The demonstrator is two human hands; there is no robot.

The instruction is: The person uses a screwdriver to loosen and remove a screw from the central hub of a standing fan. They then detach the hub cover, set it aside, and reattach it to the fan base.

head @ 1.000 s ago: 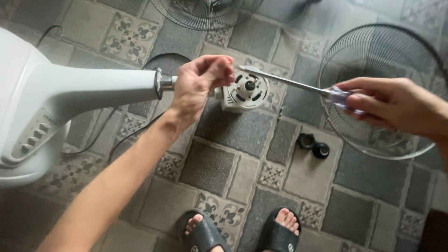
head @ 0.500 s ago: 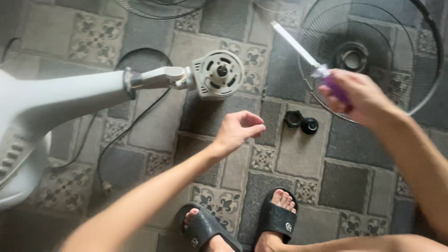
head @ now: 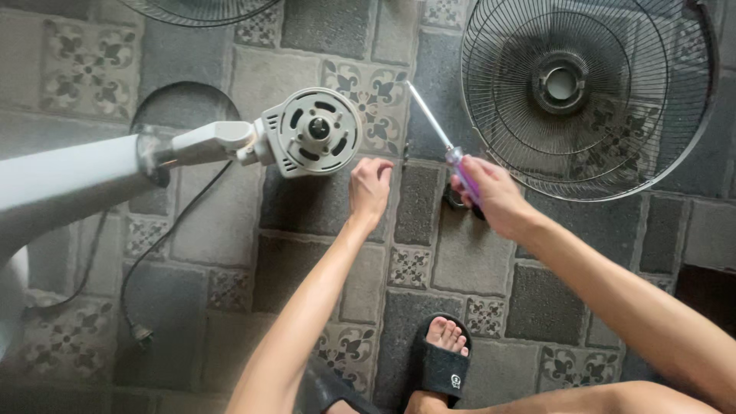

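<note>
A white fan stand [head: 69, 180] lies across the left, ending in a round motor housing [head: 314, 132] with a shaft at its middle. My left hand [head: 369, 188] hovers just right of and below the housing, fingers curled and empty. My right hand [head: 487, 192] grips the purple handle of a screwdriver [head: 437, 126], whose long metal shaft points up and left. Small black parts on the floor are mostly hidden behind my right hand.
A round wire fan guard [head: 586, 92] lies on the patterned tile floor at the upper right. Another guard's edge [head: 199, 8] shows at the top. A black power cord with a plug [head: 142, 333] trails at the lower left. My sandalled foot [head: 445, 353] is below.
My left hand let go of the motor housing, dropped down, then rose back beside it. My right hand pulled the screwdriver out of the housing and moved it left toward the middle.
</note>
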